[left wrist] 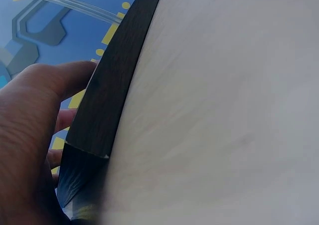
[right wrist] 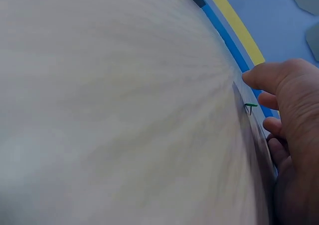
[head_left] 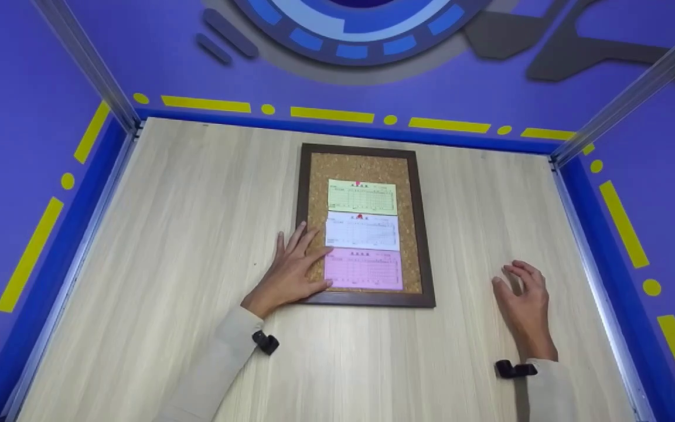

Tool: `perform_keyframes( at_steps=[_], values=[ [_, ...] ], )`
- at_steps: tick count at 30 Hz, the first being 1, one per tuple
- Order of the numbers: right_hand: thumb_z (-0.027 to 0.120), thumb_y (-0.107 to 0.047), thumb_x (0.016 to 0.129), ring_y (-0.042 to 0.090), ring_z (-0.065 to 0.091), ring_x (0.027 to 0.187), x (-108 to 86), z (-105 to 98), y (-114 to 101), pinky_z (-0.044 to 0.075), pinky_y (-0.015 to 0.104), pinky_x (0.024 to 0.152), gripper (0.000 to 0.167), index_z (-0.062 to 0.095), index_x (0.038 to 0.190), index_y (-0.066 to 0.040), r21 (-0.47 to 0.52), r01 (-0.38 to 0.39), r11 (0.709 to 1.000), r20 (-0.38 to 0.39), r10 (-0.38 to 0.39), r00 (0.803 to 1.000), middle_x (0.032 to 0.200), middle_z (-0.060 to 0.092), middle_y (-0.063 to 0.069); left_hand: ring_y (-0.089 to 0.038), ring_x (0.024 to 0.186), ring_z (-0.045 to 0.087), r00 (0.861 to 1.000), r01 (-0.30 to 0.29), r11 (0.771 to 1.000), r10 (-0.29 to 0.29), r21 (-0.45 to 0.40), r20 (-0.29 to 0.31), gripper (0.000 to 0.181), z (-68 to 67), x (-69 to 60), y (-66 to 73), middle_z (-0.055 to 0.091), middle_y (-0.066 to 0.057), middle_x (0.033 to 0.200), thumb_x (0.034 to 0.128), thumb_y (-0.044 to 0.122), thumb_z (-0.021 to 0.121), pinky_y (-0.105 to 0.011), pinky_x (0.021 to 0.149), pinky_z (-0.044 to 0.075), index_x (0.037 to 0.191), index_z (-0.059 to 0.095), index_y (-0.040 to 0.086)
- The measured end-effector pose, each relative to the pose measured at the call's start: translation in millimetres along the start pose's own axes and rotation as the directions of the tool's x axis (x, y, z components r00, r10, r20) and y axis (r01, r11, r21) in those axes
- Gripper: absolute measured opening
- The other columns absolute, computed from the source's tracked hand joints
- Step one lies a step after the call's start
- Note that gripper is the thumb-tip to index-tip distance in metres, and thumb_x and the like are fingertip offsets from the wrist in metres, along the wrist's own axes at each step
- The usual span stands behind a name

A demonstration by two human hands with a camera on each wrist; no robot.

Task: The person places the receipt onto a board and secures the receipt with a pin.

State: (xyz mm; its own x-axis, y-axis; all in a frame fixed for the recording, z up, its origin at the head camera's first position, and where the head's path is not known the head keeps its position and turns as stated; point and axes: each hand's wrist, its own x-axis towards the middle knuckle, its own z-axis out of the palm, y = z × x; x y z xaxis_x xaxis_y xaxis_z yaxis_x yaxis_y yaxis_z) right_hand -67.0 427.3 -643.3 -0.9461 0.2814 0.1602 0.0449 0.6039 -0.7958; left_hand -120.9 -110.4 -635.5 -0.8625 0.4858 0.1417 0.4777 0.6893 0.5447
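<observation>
A cork board (head_left: 368, 165) with a dark wooden frame lies flat on the table. A green slip (head_left: 362, 198), a white slip (head_left: 362, 233) and a pink slip (head_left: 363, 271) lie on it one below another. A red push pin (head_left: 360, 216) sits at the top of the white slip; a pinkish-red pin (head_left: 358, 183) tops the green one. My left hand (head_left: 292, 271) spreads over the board's left side, its thumb and index finger on the pink slip's left edge. To the right of the board, my right hand (head_left: 526, 302) hovers with thumb and fingers apart beside a green thumbtack (right wrist: 250, 106).
The pale wood-grain table (head_left: 208, 193) surrounds the board. Blue walls (head_left: 15, 146) with yellow markings stand along its left, right and back, with metal posts (head_left: 79, 58) at the corners. Each wrist wears a small black camera (head_left: 266, 342).
</observation>
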Motion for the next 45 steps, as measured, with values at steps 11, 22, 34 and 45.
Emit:
perform_keyframes(
  at_steps=[11,22,34,45],
  values=[
    [0.083,-0.007,0.097,0.032,0.044,0.15,-13.8,-3,1,0.031,0.018,0.119,0.032,0.076,0.126,0.003,-0.028,0.004,1.0,0.007,-0.004,1.0,0.153,0.056,0.014,-0.044,0.169,0.007,1.0,0.004,1.0,-0.004,0.022,0.008,0.072,-0.2,-0.4,0.5,0.029,-0.014,0.18,0.0913,0.055,0.083,-0.081,0.125,0.0,0.153,0.066,0.023],
    [0.082,-0.002,0.097,0.032,0.048,0.146,-18.8,-4,2,0.032,0.01,0.113,0.022,0.077,0.118,0.004,-0.053,0.028,0.998,-0.029,-0.029,0.999,0.149,0.059,0.014,-0.044,0.169,0.006,1.0,-0.003,1.0,0.003,0.011,0.01,0.072,-1.0,-0.4,0.6,0.029,-0.016,0.18,0.0917,0.055,0.083,-0.082,0.125,-0.001,0.153,0.066,0.022],
    [0.08,0.005,0.097,0.033,0.053,0.141,-16.3,-1,5,0.035,0.009,0.11,0.007,0.078,0.104,0.006,-0.039,0.074,0.996,-0.096,-0.078,0.992,0.141,0.065,0.018,-0.043,0.17,0.004,1.0,0.008,1.0,-0.007,-0.016,0.018,0.071,-1.7,0.1,1.0,0.028,-0.015,0.18,0.0922,0.052,0.084,-0.081,0.126,-0.002,0.154,0.066,0.023],
    [0.078,0.003,0.099,0.025,0.054,0.139,-16.9,-2,2,0.043,0.011,0.111,0.006,0.078,0.105,0.005,0.031,0.023,0.999,-0.089,-0.02,0.996,0.142,0.064,0.013,-0.043,0.17,0.004,1.0,0.001,1.0,-0.001,-0.001,0.016,0.07,-0.1,-0.9,0.1,0.027,-0.016,0.18,0.0935,0.053,0.083,-0.081,0.126,-0.002,0.155,0.065,0.026]
  ],
)
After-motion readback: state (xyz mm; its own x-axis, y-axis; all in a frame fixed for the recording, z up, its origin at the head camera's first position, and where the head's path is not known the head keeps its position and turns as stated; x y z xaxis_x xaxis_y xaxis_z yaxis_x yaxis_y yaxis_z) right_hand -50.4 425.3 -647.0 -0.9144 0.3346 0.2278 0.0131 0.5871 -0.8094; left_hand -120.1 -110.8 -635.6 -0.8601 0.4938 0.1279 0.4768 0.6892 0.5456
